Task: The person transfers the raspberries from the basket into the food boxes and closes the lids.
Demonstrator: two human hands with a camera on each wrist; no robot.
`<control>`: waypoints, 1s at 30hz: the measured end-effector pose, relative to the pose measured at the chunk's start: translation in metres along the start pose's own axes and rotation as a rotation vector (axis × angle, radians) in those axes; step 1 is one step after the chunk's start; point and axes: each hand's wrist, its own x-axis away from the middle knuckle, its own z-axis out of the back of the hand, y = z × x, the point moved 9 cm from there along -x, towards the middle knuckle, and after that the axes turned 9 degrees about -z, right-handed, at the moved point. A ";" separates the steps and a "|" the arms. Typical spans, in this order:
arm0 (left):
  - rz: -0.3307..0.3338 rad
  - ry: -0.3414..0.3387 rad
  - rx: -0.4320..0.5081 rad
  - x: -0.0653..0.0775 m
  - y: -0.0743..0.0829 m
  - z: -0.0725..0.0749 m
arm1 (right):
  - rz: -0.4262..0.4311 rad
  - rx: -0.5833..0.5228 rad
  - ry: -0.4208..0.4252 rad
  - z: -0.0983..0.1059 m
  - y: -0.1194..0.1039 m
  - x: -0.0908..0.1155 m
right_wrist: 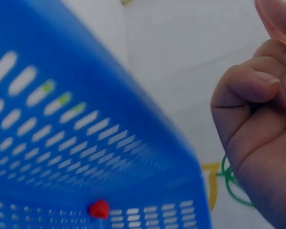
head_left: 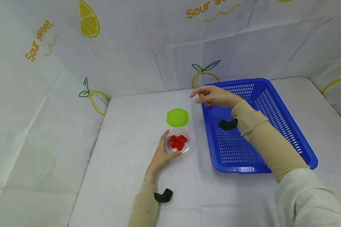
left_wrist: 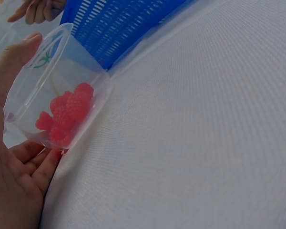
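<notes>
My left hand [head_left: 160, 156] grips a clear plastic tub [head_left: 171, 148] from its left side, thumb on the near side and fingers spread round the far one. Inside, several red raspberries [left_wrist: 66, 113] lie heaped on the bottom. Over the far left corner of a blue plastic basket [head_left: 208, 138] hovers my right hand [head_left: 211, 95], index finger reaching out and the others loosely bent, nothing held. A single raspberry [right_wrist: 99, 209] lies in that corner of the basket, partly hidden beneath the hand in the head view. The right wrist view shows the hand [right_wrist: 262, 109] beyond the basket rim.
A bright green round lid [head_left: 177, 117] lies flat just behind the tub. White cloth printed with lemons covers the table [head_left: 125, 132] and the wall [head_left: 142, 41] behind. The basket's raised rim stands to the right of the tub.
</notes>
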 end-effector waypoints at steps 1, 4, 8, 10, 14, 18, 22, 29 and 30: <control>-0.003 -0.002 0.000 0.001 0.005 0.000 | 0.008 -0.031 0.018 0.006 0.003 0.001; -0.014 -0.004 0.000 0.005 0.018 0.002 | 0.015 -0.109 0.083 0.021 0.015 0.004; -0.018 -0.002 0.000 0.007 0.021 0.002 | -0.002 -0.208 0.168 0.038 0.032 0.005; -0.017 -0.003 -0.002 0.007 0.021 0.002 | -0.016 -0.251 0.193 0.043 0.040 0.005; -0.018 -0.002 -0.001 0.007 0.020 0.002 | -0.054 -0.285 0.248 0.050 0.050 0.007; -0.016 -0.003 0.004 0.007 0.020 0.001 | -0.064 -0.259 0.305 0.058 0.064 0.005; -0.012 -0.006 0.007 0.007 0.020 0.001 | -0.094 -0.177 0.362 0.066 0.081 0.002; -0.014 -0.004 0.003 0.007 0.021 0.001 | -0.186 -0.027 0.394 0.069 0.102 -0.001; -0.013 -0.003 0.002 0.007 0.020 0.001 | -0.198 -0.010 0.398 0.070 0.105 -0.001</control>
